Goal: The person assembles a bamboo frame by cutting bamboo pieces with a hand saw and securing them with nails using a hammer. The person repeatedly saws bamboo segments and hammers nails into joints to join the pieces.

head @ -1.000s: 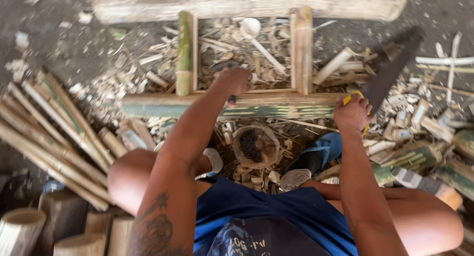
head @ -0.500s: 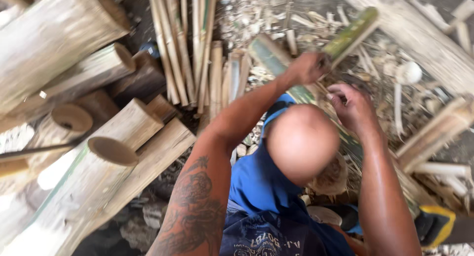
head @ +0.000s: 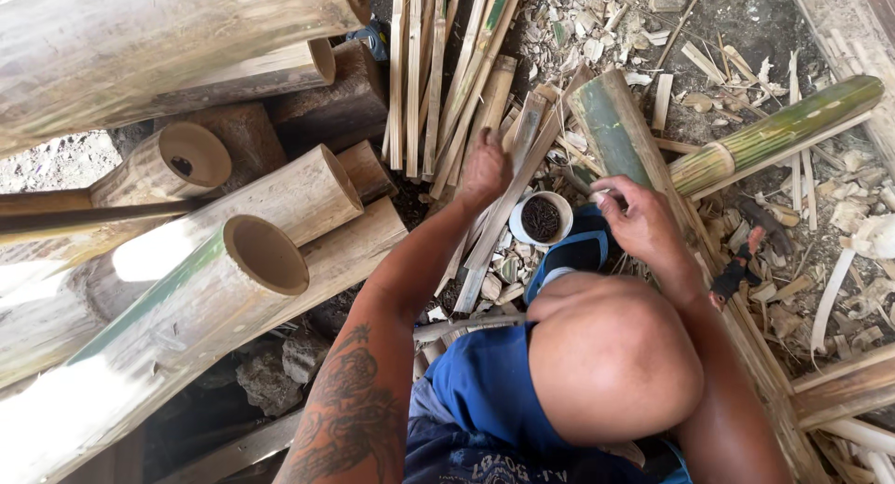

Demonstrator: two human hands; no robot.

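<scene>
My left hand (head: pixel 486 170) reaches forward, fingers curled down over a pale split bamboo slat (head: pixel 503 204) in a loose pile of slats (head: pixel 438 64). My right hand (head: pixel 641 218) hovers just right of a small white bowl (head: pixel 541 219) holding small dark pieces. Its thumb and fingers are drawn together, and I cannot tell if they pinch anything. Under that hand runs a green bamboo pole (head: pixel 615 130), joined to a second green pole (head: pixel 778 128). My bare knee (head: pixel 611 353) and a blue sandal (head: pixel 576 253) are below the bowl.
Thick hollow bamboo logs (head: pixel 233 260) are stacked at the left. Bamboo chips and shavings (head: pixel 839 214) litter the ground at the right. A small dark-handled tool (head: pixel 736 269) lies beside my right forearm. More bamboo lengths (head: pixel 839 391) lie at the lower right.
The view has swung left and closer to the log stack. My left hand left the green pole for the slats. My right hand has shifted to beside the white bowl.
</scene>
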